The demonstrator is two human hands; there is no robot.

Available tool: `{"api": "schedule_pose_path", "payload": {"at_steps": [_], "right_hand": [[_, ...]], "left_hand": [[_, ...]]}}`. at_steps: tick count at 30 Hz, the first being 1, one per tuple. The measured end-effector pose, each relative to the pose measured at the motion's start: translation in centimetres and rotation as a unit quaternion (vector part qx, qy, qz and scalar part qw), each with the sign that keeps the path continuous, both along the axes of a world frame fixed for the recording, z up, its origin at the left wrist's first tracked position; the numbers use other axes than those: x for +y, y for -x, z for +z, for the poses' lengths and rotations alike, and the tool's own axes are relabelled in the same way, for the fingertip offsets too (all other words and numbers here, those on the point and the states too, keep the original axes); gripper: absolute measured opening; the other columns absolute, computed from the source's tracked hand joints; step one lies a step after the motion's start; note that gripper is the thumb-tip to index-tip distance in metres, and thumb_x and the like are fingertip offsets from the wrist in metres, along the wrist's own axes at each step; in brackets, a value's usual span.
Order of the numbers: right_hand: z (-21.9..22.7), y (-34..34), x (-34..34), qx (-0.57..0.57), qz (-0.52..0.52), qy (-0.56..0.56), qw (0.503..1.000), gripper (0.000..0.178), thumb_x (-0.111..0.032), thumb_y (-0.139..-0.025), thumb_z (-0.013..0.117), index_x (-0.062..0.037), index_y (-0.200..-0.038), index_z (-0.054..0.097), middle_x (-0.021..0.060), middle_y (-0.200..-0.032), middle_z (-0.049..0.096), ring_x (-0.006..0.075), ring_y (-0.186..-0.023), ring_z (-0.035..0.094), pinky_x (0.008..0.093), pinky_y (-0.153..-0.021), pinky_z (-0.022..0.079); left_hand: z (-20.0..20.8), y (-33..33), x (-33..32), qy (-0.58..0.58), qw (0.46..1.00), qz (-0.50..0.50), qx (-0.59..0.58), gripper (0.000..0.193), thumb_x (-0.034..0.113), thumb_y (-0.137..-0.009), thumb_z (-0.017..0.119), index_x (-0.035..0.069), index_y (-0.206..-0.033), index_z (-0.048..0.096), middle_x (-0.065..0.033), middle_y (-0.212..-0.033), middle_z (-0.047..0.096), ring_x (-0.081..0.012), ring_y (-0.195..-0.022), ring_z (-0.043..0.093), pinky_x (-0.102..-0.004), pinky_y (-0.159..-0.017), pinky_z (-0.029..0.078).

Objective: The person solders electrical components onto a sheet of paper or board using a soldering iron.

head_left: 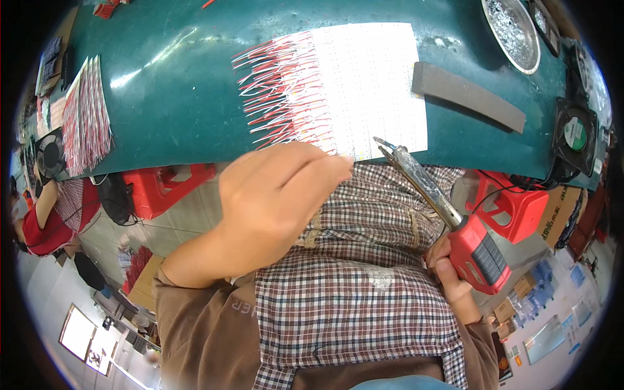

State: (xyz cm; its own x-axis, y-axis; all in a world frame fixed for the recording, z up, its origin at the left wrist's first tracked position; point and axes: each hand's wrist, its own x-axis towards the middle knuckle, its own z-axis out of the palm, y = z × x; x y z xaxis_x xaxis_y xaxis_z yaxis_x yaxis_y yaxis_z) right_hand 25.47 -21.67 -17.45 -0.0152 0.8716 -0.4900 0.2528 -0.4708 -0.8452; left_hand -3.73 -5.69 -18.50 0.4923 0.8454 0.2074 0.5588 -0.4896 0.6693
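My left hand [273, 195] is closed in a pinch over the near edge of a white sheet of small boards [377, 84]. What its fingertips hold, if anything, is too small to make out. Rows of red and white wires [279, 91] stick out from the sheet's left side. On the right, my right hand [450, 272] is closed round the handle of a red soldering iron [480, 255]. Its long metal barrel slants up and left, with the tip over the sheet's near right corner, apart from my left fingertips. Whether the tip touches the sheet I cannot tell.
A grey bar [469, 97] lies against the sheet's right edge on the green table [169, 110]. Beyond it are a metal bowl [513, 36] and a small fan [574, 134]. Bundled wires [88, 123] lie at left, near another person's arm [45, 201]. Red stools [170, 188] stand below.
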Motion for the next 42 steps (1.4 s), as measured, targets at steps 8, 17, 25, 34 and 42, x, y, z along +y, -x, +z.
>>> {"api": "schedule_pose_path", "payload": {"at_steps": [8,17,25,34,42], "right_hand": [[-0.2,0.2,-0.6,0.074,-0.035,-0.014,0.997,0.009,-0.008,-0.091,0.064,-0.0001,-0.095,0.062,0.0065,-0.082,0.061,0.0195,-0.075,0.059,0.0339,-0.074,0.049],[-0.2,-0.3,-0.8,0.031,-0.014,-0.022,0.999,0.013,-0.01,-0.089,0.069,0.0002,-0.097,0.066,0.0078,-0.083,0.065,0.0207,-0.074,0.062,0.0336,-0.07,0.051],[-0.7,-0.6,-1.2,-0.02,0.032,-0.017,0.999,0.02,-0.007,-0.076,0.075,-0.0021,-0.095,0.071,0.0081,-0.078,0.068,0.0257,-0.066,0.067,0.0352,-0.065,0.055],[-1.2,-0.2,-1.3,-0.033,0.048,-0.023,0.998,0.018,-0.005,-0.073,0.075,-0.0039,-0.09,0.069,0.0066,-0.076,0.066,0.0243,-0.064,0.067,0.035,-0.062,0.054],[-1.3,0.0,-1.1,-0.03,0.042,-0.011,0.999,0.017,-0.007,-0.073,0.076,-0.0043,-0.088,0.068,0.0066,-0.077,0.066,0.0246,-0.066,0.067,0.0353,-0.062,0.053]], "left_hand": [[-2.4,-0.3,0.0,-0.042,0.999,-0.017,-0.021,0.016,0.011,-0.075,0.082,0.009,-0.088,0.072,-0.0037,-0.073,0.066,-0.0214,-0.062,0.065,-0.0338,-0.053,0.049],[-2.3,-0.7,0.2,-0.023,0.999,0.021,-0.018,0.017,0.008,-0.075,0.082,0.01,-0.087,0.07,-0.0031,-0.072,0.066,-0.0216,-0.063,0.064,-0.0352,-0.055,0.048],[-1.8,-1.0,0.5,0.004,0.999,0.025,0.028,0.03,0.002,-0.071,0.088,0.004,-0.087,0.062,-0.0033,-0.077,0.068,-0.0153,-0.066,0.067,-0.027,-0.057,0.051],[-0.8,-1.7,0.6,-0.004,0.996,0.014,0.091,0.034,0.002,-0.07,0.086,0.007,-0.088,0.058,-0.0025,-0.073,0.064,-0.0176,-0.063,0.065,-0.0312,-0.055,0.047],[-0.4,-2.0,1.1,-0.021,0.99,-0.007,0.137,0.033,0.005,-0.07,0.085,0.009,-0.088,0.058,-0.0028,-0.07,0.06,-0.0225,-0.061,0.06,-0.0365,-0.056,0.044]]}}
